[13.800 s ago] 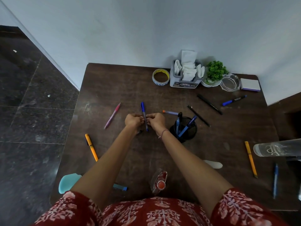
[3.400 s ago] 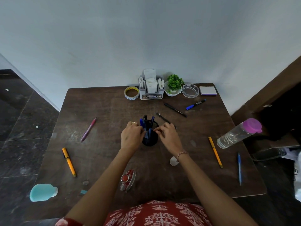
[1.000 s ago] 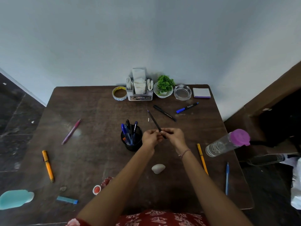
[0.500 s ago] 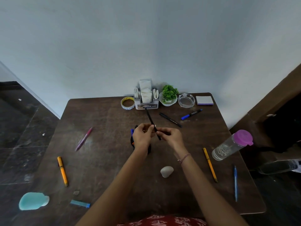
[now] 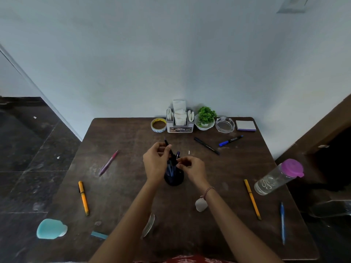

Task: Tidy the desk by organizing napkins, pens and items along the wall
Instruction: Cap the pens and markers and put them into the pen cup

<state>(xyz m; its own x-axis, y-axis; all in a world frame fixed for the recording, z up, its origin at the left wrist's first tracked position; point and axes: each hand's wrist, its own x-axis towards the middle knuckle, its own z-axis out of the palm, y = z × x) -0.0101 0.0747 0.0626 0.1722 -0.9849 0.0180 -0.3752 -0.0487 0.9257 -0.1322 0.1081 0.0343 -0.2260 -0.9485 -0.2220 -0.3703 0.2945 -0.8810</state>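
Left hand (image 5: 156,162) is pinching the black pen (image 5: 167,144), long axis running 11-to-5 o'clock, low end pointing into the pen cup (image 5: 173,179) sitting between both hands; right hand (image 5: 192,167) is hovering curled at the cup's 2 o'clock rim, grip unclear.

Left hand (image 5: 154,164) pinching black pen (image 5: 168,147) over dark pen cup (image 5: 173,180), right hand (image 5: 193,168) beside cup, brown desk (image 5: 123,196)
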